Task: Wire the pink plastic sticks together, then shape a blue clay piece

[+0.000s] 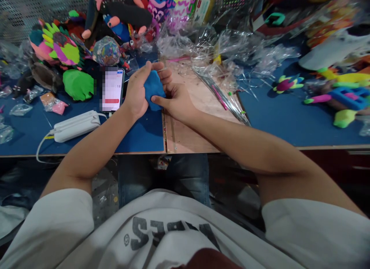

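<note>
A flat lump of blue clay [153, 88] is held between both of my hands just above the table. My left hand [138, 92] wraps around its left side, fingers curled over the top edge. My right hand [176, 101] grips the right side, its thumb pressing onto the lower part of the lump. The hands sit over the seam between a blue mat [135, 136] and a bare wooden strip [190, 134].
A phone [112, 89] with a lit screen stands left of my hands, a white power bank [75, 125] with a cable in front of it. Colourful clay figures [62, 49] crowd the back left. Clear plastic wrappers [231, 49] lie behind, more figures [343, 101] at the right.
</note>
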`<action>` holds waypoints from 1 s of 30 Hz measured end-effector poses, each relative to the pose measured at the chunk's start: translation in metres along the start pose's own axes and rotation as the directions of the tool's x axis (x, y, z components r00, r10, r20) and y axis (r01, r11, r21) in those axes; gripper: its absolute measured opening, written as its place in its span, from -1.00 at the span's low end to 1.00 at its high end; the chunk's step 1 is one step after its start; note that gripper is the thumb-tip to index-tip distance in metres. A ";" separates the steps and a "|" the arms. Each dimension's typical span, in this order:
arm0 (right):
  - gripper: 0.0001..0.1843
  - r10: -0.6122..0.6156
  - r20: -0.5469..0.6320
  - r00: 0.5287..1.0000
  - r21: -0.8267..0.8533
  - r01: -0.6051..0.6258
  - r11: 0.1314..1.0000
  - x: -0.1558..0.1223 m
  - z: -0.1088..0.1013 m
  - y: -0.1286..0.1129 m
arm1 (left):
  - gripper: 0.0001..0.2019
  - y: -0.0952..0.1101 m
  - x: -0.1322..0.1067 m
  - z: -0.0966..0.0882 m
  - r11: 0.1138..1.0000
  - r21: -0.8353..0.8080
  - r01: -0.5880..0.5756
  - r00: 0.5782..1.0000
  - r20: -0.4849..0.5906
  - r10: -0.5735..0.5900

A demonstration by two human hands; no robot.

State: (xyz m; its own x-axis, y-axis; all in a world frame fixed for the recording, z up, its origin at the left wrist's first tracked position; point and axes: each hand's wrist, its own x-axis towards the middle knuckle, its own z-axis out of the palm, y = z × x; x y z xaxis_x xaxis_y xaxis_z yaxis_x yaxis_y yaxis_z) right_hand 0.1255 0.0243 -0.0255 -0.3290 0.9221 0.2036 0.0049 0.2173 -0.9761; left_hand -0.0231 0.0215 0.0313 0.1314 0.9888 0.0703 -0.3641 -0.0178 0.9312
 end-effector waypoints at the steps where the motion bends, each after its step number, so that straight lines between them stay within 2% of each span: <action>1: -0.36 -0.032 -0.031 0.999 -0.032 0.031 0.999 -0.001 0.000 -0.001 | -0.68 -0.002 0.000 0.001 1.000 0.011 -0.012 1.000 -0.011 0.012; 5: -0.37 -0.115 -0.076 0.990 -0.107 0.107 0.989 -0.004 0.001 -0.005 | -0.79 -0.005 -0.002 0.002 0.996 -0.036 -0.082 0.997 -0.010 0.081; 9: -0.39 -0.112 -0.074 0.991 -0.123 0.103 0.987 -0.003 0.001 -0.003 | -0.73 -0.004 -0.006 0.002 0.997 -0.048 -0.064 0.998 0.011 0.065; 12: -0.37 -0.110 -0.070 0.991 -0.150 0.098 0.984 -0.001 0.001 -0.001 | -0.79 -0.006 -0.006 0.004 0.992 -0.036 -0.123 0.992 0.036 0.124; 15: -0.36 -0.115 -0.069 0.991 -0.139 0.104 0.985 -0.001 0.000 0.001 | -0.85 -0.010 -0.005 0.005 0.983 -0.025 -0.181 0.984 0.005 0.181; 17: -0.36 -0.119 -0.063 0.991 -0.137 0.110 0.984 -0.001 0.000 0.000 | -0.82 -0.010 -0.005 0.005 0.986 -0.021 -0.167 0.986 -0.008 0.167; 20: -0.35 -0.140 -0.063 0.988 -0.153 0.129 0.980 -0.002 0.000 -0.001 | -0.67 -0.007 -0.005 0.002 0.992 -0.059 -0.110 0.994 0.018 0.112; 24: -0.32 -0.157 -0.088 0.984 -0.029 0.155 0.987 0.001 0.002 0.001 | -0.49 0.001 -0.002 -0.002 0.984 -0.160 -0.075 0.995 0.058 0.085; 27: -0.24 -0.123 -0.132 0.984 0.124 0.140 0.982 0.005 0.003 0.004 | -0.60 0.002 0.001 -0.005 0.990 -0.095 -0.104 0.994 0.030 0.107; 30: -0.17 -0.032 -0.121 0.992 0.230 0.059 0.971 0.009 0.003 0.005 | -0.79 -0.002 0.004 -0.008 0.990 -0.031 -0.136 0.989 0.060 0.138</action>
State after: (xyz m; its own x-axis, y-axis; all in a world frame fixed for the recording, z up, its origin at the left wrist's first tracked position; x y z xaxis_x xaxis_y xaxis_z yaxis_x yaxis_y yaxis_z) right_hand 0.1199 0.0331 -0.0283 -0.2126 0.9466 0.2426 -0.2321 0.1922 -0.9535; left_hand -0.0287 0.0270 0.0267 0.1349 0.9663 0.2193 -0.4066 -0.1479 0.9016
